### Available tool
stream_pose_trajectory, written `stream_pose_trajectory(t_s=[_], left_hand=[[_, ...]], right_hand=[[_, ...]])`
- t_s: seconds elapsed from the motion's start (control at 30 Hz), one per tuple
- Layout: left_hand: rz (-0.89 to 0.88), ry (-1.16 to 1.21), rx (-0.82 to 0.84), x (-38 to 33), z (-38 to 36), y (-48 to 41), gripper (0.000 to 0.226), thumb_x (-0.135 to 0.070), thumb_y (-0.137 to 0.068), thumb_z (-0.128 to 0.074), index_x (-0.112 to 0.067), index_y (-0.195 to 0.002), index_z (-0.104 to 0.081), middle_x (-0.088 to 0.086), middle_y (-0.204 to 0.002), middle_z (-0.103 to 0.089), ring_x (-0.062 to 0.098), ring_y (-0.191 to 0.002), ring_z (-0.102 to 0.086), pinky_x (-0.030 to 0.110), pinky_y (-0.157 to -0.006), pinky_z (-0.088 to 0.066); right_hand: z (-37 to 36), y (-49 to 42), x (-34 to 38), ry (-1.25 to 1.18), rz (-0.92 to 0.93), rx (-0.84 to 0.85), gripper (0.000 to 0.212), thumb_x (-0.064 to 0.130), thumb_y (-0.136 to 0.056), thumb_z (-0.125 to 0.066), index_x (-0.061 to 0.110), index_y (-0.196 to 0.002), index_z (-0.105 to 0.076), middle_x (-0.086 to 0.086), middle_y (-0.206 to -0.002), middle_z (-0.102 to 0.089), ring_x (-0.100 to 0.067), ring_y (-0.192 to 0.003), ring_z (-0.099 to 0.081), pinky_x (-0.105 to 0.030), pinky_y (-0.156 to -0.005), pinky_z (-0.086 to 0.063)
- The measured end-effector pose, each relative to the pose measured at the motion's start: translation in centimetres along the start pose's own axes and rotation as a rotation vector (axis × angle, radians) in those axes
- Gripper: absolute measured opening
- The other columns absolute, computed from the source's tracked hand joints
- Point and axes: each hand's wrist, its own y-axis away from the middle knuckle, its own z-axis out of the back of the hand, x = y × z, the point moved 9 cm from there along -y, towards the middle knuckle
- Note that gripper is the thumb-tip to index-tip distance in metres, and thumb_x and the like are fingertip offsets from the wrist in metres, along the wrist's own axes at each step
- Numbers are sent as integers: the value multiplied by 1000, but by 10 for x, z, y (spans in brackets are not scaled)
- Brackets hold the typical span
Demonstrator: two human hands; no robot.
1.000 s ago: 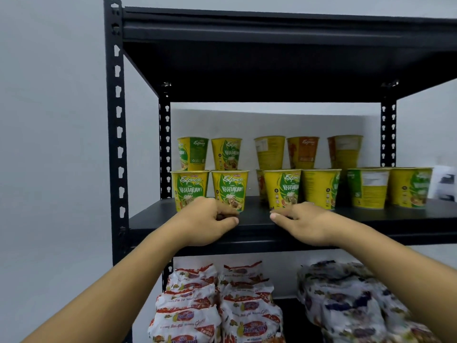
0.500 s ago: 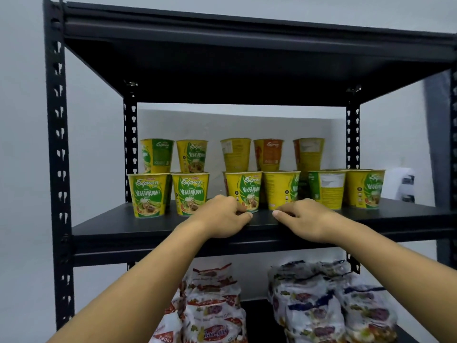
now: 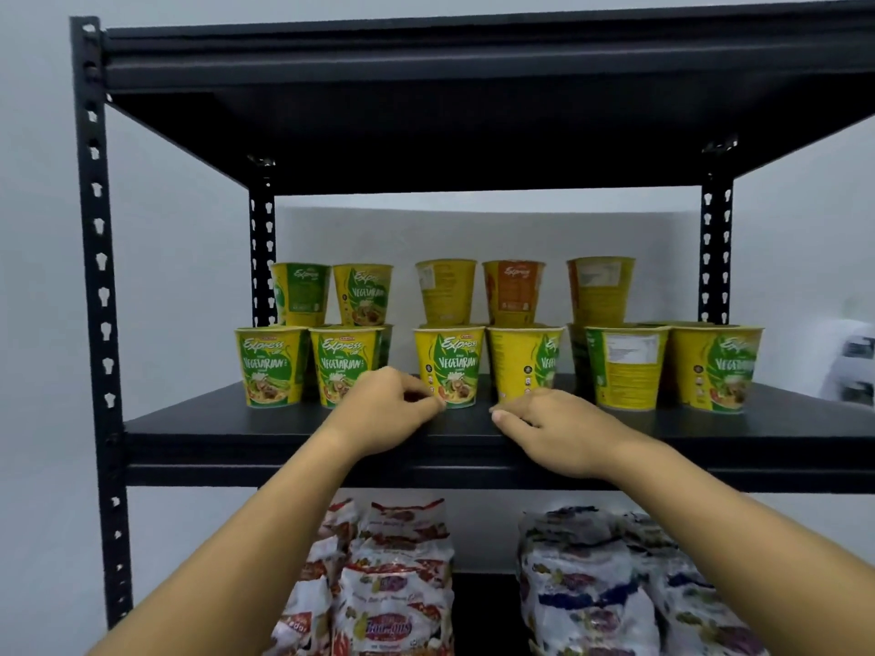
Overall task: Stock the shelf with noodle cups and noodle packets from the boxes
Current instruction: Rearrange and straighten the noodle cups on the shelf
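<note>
On the shelf [image 3: 213, 426], left hand [image 3: 386, 411] and right hand [image 3: 549, 430] curl empty beside noodle cups [image 3: 447, 364]

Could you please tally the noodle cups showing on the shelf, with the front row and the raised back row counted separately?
Front-row noodle cups: 6
Raised back-row noodle cups: 5
Total: 11 plainly in view

so the noodle cups [image 3: 447, 366] are yellow with green leaf print and white lettering, one back cup [image 3: 513, 291] shows orange. rack [image 3: 99, 229] is black. red-and-white packets [image 3: 393, 584] left, blue-and-white packets [image 3: 592, 584] right.
</note>
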Motion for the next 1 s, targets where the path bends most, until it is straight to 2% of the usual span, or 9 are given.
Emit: stream_pose_trajectory(t_s=[0.1,0.2,0.27,0.33,0.47,0.53,0.7,0.87,1.0], left_hand=[[81,118,-120,9,10,-6,36,-48,-92,-71,-23,-118,-74,-3,-110,-74,14,-102,-66,28,-81,-52],[181,179,-171,18,14,-15,83,-52,-84,-79,-20,-152,-43,6,-142,-58,24,-129,-55,36,-103,-47],[245,218,-136,19,8,-25,105,-57,-76,-84,-22,-157,-29,8,-153,-49,28,-137,-49,46,-111,-44],[299,273,-85,16,-1,-32,118,-58,-71,-88,-19,-160,-21,9,-155,-46,28,-135,-50,47,-110,-44],[301,372,-56,7,-12,-39,104,-45,-73,-91,-13,-151,-29,4,-135,-57,17,-107,-52,34,-90,-44],[305,404,-63,8,-15,-42,100,-45,-71,-92,-14,-146,-33,-1,-124,-59,16,-105,-53,33,-88,-45],[286,420,-71,12,-19,-49,86,-44,-71,-92,-18,-135,-41,-4,-119,-58,17,-107,-56,35,-93,-48],[281,527,-85,17,-20,-50,76,-27,-79,-89,-14,-137,-42,-13,-95,-54,15,-104,-54,32,-91,-44],[272,548,-84,20,-22,-51,74,-22,-82,-87,-14,-139,-41,-10,-100,-55,15,-106,-53,34,-95,-46]], right_hand=[[-6,-1,-4,6,-26,29,52,48,-108,-27,22,-133,-64,0,-140,-61,-21,-131,-49,-45,-109,-41],[-7,0,-5,19,-44,12,52,46,-106,-24,19,-127,-63,-3,-134,-63,-24,-123,-53,-49,-103,-45],[-7,0,-6,20,-50,-5,53,47,-104,-23,21,-126,-64,-2,-133,-64,-24,-122,-54,-49,-102,-46],[-7,1,-7,18,-53,-16,55,49,-103,-22,23,-127,-64,0,-132,-65,-23,-121,-54,-49,-102,-47],[-6,3,-5,30,-43,-17,52,46,-106,-23,24,-129,-64,3,-132,-65,-20,-121,-54,-46,-103,-46],[-5,4,-2,38,-35,-16,50,44,-107,-24,23,-131,-64,4,-134,-64,-19,-122,-53,-45,-103,-45],[-3,5,2,55,-22,-24,49,42,-108,-25,27,-139,-60,8,-141,-60,-17,-127,-51,-42,-106,-43],[-2,5,2,67,-17,-33,49,42,-108,-24,26,-137,-61,7,-139,-61,-18,-126,-51,-43,-106,-43],[-2,5,3,73,-16,-33,50,43,-109,-24,28,-145,-55,10,-146,-56,-15,-132,-48,-40,-109,-41]])
